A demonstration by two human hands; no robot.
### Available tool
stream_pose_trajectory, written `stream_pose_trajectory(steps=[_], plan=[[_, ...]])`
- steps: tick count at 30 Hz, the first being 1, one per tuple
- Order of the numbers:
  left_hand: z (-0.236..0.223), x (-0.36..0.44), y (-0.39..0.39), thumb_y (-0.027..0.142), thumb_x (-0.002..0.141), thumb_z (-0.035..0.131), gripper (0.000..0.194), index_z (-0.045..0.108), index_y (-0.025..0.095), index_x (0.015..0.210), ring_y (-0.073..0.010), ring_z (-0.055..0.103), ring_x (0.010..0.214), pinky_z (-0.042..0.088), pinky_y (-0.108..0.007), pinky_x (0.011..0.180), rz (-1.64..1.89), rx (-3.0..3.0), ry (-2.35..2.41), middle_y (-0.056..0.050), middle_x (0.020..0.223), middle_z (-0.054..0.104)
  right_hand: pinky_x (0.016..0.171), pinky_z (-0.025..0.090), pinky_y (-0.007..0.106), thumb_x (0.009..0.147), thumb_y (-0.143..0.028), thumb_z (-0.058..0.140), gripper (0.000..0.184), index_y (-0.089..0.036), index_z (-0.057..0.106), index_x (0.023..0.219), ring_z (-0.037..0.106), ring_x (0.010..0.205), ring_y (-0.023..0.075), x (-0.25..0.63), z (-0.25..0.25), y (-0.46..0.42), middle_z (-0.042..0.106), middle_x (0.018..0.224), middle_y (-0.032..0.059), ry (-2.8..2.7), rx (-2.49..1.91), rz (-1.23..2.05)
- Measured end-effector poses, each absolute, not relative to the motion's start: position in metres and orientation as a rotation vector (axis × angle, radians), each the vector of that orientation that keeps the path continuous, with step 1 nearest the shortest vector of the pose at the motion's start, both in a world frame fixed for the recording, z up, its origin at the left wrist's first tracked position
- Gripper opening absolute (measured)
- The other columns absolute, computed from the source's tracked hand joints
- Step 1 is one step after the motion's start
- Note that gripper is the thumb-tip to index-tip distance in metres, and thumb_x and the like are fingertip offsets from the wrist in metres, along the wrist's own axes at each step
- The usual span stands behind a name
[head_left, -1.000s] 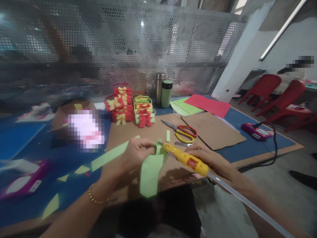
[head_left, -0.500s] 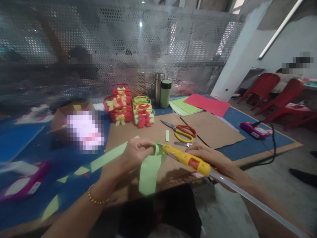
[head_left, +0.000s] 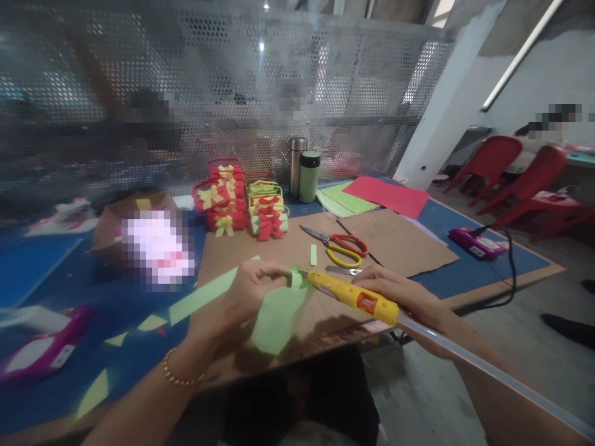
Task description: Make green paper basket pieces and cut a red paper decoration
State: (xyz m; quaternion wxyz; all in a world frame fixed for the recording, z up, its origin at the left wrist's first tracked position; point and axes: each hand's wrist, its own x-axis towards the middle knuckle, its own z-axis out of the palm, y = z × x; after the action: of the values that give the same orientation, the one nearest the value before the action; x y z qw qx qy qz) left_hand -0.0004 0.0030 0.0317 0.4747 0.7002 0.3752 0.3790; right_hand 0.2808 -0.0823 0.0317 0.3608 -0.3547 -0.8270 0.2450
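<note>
My left hand [head_left: 253,288] pinches a folded piece of light green paper [head_left: 277,319] whose wide end hangs toward the table's front edge. In my right hand [head_left: 395,288] is a yellow hot glue gun [head_left: 341,293], with a long clear glue stick [head_left: 474,356] sticking out of its back. The gun's nozzle meets or nearly meets the small folded loop of the paper beside my left fingertips; exact contact is hard to make out. Beyond my hands lie red-and-yellow-handled scissors [head_left: 346,246], a small green paper strip [head_left: 313,254] and a metal blade [head_left: 341,271].
Red and green paper baskets with bows [head_left: 225,201] stand at the back, near a green flask [head_left: 309,178] and a steel flask [head_left: 295,164]. Coloured paper sheets [head_left: 388,195] and cardboard [head_left: 400,241] lie right. A long green strip [head_left: 202,296] passes beneath my left forearm.
The hanging end of the green paper has swung up and slightly left. The glue gun has shifted a little to the right, while both hands keep their hold.
</note>
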Motion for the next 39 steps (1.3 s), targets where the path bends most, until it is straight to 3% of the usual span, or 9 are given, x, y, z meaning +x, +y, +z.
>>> stream_pose_trajectory(steps=[8, 12, 16, 20, 23, 27, 34, 39], plan=[[0.029, -0.002, 0.005, 0.024, 0.079, 0.064, 0.021, 0.083, 0.018, 0.082, -0.0151, 0.061, 0.065, 0.046, -0.024, 0.06, 0.915, 1.842, 0.837, -0.006, 0.074, 0.075, 0.093, 0.051, 0.037, 0.104, -0.057, 0.04, 0.048, -0.022, 0.065, 0.126, 0.062, 0.104, 0.0255, 0.276, 0.035, -0.081, 0.065, 0.114, 0.0131, -2.13, -0.918, 0.68], [0.03, -0.002, 0.003, 0.029, 0.081, 0.066, 0.02, 0.081, 0.017, 0.075, -0.0142, 0.058, 0.064, 0.043, -0.024, 0.058, 0.954, 1.834, 0.895, -0.005, 0.071, 0.072, 0.093, 0.052, 0.038, 0.104, -0.054, 0.042, 0.044, -0.024, 0.067, 0.126, 0.063, 0.106, 0.0265, 0.283, 0.032, -0.085, 0.065, 0.115, 0.0126, -2.094, -0.948, 0.645], [0.029, -0.002, 0.005, 0.028, 0.081, 0.065, 0.02, 0.08, 0.017, 0.073, -0.0145, 0.057, 0.062, 0.042, -0.026, 0.059, 0.969, 1.89, 0.92, -0.004, 0.066, 0.069, 0.094, 0.053, 0.039, 0.103, -0.044, 0.051, 0.033, -0.031, 0.066, 0.13, 0.065, 0.108, 0.0278, 0.307, 0.024, -0.087, 0.066, 0.119, 0.0098, -1.987, -0.943, 0.502], [0.025, -0.005, 0.01, 0.026, 0.084, 0.064, 0.02, 0.079, 0.018, 0.073, -0.0171, 0.061, 0.068, 0.044, -0.028, 0.063, 0.971, 1.972, 0.92, -0.005, 0.071, 0.071, 0.087, 0.056, 0.037, 0.102, -0.041, 0.054, 0.028, -0.027, 0.071, 0.118, 0.068, 0.1, 0.0261, 0.342, 0.017, -0.075, 0.068, 0.118, 0.0091, -1.838, -1.171, 0.288], [0.019, -0.009, 0.018, 0.029, 0.085, 0.067, 0.017, 0.081, 0.02, 0.079, -0.0201, 0.066, 0.076, 0.048, -0.029, 0.066, 1.027, 2.011, 0.863, -0.007, 0.083, 0.076, 0.097, 0.053, 0.04, 0.102, -0.045, 0.051, 0.035, -0.022, 0.07, 0.119, 0.065, 0.109, 0.0262, 0.376, 0.01, -0.055, 0.067, 0.12, 0.0111, -1.809, -1.316, 0.092], [0.014, -0.012, 0.023, 0.031, 0.085, 0.07, 0.014, 0.081, 0.023, 0.081, -0.019, 0.068, 0.077, 0.049, -0.026, 0.064, 1.136, 2.021, 0.81, -0.006, 0.086, 0.076, 0.097, 0.053, 0.041, 0.103, -0.048, 0.041, 0.047, -0.017, 0.068, 0.126, 0.062, 0.111, 0.0252, 0.421, -0.01, -0.028, 0.063, 0.121, 0.0144, -1.85, -1.534, -0.06], [0.027, -0.008, 0.01, 0.029, 0.083, 0.07, 0.017, 0.078, 0.018, 0.073, -0.0164, 0.062, 0.068, 0.046, -0.025, 0.059, 1.105, 1.968, 0.916, -0.006, 0.075, 0.071, 0.078, 0.053, 0.041, 0.098, -0.047, 0.047, 0.045, -0.017, 0.077, 0.111, 0.064, 0.091, 0.0285, 0.462, -0.052, -0.002, 0.067, 0.101, 0.0165, -1.917, -1.719, -0.195], [0.026, -0.007, 0.013, 0.03, 0.084, 0.069, 0.018, 0.079, 0.018, 0.076, -0.0156, 0.061, 0.067, 0.045, -0.026, 0.059, 1.091, 1.974, 0.87, -0.006, 0.075, 0.07, 0.065, 0.048, 0.04, 0.093, -0.052, 0.053, 0.044, -0.017, 0.08, 0.097, 0.063, 0.077, 0.0295, 0.458, -0.039, -0.001, 0.069, 0.087, 0.0176, -1.918, -1.755, -0.241]])
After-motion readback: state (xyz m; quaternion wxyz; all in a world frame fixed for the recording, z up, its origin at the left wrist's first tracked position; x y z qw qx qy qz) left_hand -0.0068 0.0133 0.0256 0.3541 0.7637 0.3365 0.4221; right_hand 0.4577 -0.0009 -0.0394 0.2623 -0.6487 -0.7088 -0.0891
